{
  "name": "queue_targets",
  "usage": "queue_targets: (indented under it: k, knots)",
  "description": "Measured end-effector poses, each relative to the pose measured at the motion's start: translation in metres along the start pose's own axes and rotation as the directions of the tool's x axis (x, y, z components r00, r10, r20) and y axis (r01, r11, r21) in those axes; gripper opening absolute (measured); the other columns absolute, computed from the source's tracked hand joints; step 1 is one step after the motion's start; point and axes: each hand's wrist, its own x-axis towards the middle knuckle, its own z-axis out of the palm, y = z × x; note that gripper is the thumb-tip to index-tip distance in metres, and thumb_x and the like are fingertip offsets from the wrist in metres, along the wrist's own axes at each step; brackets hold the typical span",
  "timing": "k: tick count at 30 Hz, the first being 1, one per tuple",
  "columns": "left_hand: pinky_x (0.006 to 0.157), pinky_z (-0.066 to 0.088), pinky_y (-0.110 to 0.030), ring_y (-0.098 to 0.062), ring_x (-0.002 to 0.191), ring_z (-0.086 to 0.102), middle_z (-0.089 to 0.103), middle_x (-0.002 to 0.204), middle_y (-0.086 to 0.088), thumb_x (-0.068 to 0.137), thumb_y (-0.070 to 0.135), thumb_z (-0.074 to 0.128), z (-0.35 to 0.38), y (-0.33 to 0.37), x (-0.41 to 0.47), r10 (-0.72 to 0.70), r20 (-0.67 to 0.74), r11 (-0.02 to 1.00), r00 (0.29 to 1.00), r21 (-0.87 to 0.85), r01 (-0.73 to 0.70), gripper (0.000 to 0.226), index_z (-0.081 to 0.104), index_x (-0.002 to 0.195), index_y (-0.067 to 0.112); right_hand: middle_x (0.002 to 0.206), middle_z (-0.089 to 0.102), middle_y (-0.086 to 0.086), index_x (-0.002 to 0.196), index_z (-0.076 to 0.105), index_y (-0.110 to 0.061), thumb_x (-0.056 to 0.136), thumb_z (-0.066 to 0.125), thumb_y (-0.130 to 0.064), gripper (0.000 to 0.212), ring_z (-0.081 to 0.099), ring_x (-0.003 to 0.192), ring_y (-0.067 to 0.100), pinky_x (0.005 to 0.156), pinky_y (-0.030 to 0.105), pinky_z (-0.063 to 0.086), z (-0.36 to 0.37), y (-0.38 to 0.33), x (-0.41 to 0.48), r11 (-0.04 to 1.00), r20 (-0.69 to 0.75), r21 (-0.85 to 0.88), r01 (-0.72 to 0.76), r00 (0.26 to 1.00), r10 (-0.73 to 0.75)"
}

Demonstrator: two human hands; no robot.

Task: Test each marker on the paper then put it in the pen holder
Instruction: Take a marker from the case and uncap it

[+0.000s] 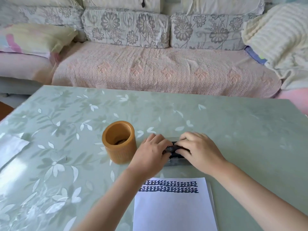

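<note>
A tan cylindrical pen holder (120, 142) stands upright on the table, left of both hands. Just right of it lies a clear box of black markers (175, 158), mostly covered by my hands. My left hand (152, 153) and my right hand (198, 150) meet over the box, and their fingers curl round a black marker (171, 149) held crosswise between them. A white sheet of paper (173, 209) lies at the near edge, with two rows of dark marks along its top.
The table (66, 147) wears a pale green floral cover with glare patches at the left. Behind its far edge stands a sofa (158, 67) with floral cushions and a folded cream blanket at the right.
</note>
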Motion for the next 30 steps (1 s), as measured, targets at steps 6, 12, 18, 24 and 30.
queue_targets:
  k: [6, 12, 18, 24, 30]
  knots:
    - [0.073, 0.049, -0.034, -0.016, 0.093, 0.052, 0.057, 0.098, 0.007, 0.088, 0.018, 0.064, -0.022, 0.023, -0.011, 0.073, -0.132, 0.996, 0.989, -0.043, -0.079, 0.019, 0.064, 0.107, 0.022, 0.087, 0.059, -0.012, 0.098, 0.075, -0.026, 0.079, 0.08, -0.026, 0.02, 0.055, 0.075, 0.008, 0.07, 0.022, 0.044, -0.026, -0.026, -0.024, 0.941, -0.146, 0.323, -0.1, 0.977, 0.154]
    - [0.074, 0.054, -0.026, -0.005, 0.082, 0.065, 0.067, 0.087, 0.01, 0.086, 0.012, 0.067, -0.067, 0.086, -0.054, -0.273, -0.251, 0.836, 0.929, -0.54, 0.1, 0.013, 0.063, 0.096, 0.019, 0.107, 0.064, -0.014, 0.12, 0.06, -0.036, 0.085, 0.076, -0.022, 0.041, 0.062, 0.089, 0.004, 0.078, 0.013, 0.043, -0.061, -0.082, -0.074, 0.687, -0.013, 0.678, -0.259, 0.931, 0.364]
    - [0.077, 0.052, -0.023, -0.014, 0.086, 0.07, 0.074, 0.086, -0.001, 0.086, 0.006, 0.069, -0.088, 0.131, -0.112, -0.419, -0.026, 0.474, 0.907, -0.859, 0.194, 0.008, 0.067, 0.093, 0.01, 0.095, 0.069, -0.008, 0.119, 0.06, -0.038, 0.099, 0.055, -0.021, 0.027, 0.063, 0.087, 0.006, 0.083, 0.031, 0.052, -0.075, -0.126, -0.119, 0.609, 0.164, 0.731, -0.308, 0.946, 0.281]
    - [0.067, 0.045, -0.022, -0.007, 0.068, 0.06, 0.066, 0.069, 0.008, 0.087, 0.011, 0.07, -0.089, 0.124, -0.145, -0.435, 0.091, 0.387, 0.896, -0.879, 0.278, 0.009, 0.062, 0.082, 0.012, 0.07, 0.053, -0.004, 0.109, 0.06, -0.008, 0.103, 0.046, -0.021, 0.021, 0.054, 0.065, 0.012, 0.071, 0.032, 0.048, -0.079, -0.156, -0.133, 0.682, 0.295, 0.619, -0.39, 0.92, 0.259]
    - [0.067, 0.047, -0.016, -0.005, 0.075, 0.061, 0.066, 0.091, 0.011, 0.081, 0.022, 0.074, -0.075, 0.081, -0.156, -0.319, 0.04, 0.754, 0.947, -0.595, 0.279, 0.044, 0.055, 0.118, 0.037, 0.098, 0.05, -0.016, 0.109, 0.055, -0.026, 0.104, 0.038, -0.03, 0.018, 0.044, 0.086, 0.013, 0.074, 0.029, 0.034, -0.065, -0.158, -0.14, 0.908, 0.273, 0.147, -0.392, 0.898, 0.344]
